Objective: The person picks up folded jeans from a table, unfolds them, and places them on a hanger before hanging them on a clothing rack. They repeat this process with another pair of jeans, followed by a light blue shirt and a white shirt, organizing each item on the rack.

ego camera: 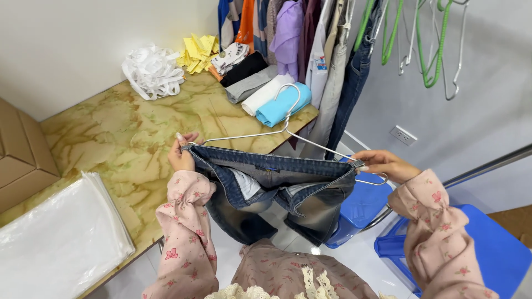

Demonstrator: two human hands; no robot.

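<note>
As jeans (277, 188) hang from a wire hanger (288, 133), left hand (182, 155) and right hand (382, 164) pinch its waistband ends shut

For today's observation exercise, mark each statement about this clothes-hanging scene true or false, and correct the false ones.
1. Both hands hold a blue denim garment at its waistband. True.
2. The left hand is empty. False: it grips the waistband's end.
3. A silver wire hanger sits at the garment. True.
4. The folded light-blue cloth lies on the floor. False: it lies on the marbled yellow table.
5. The right hand rests on a blue plastic stool. False: it holds the waistband.
</note>
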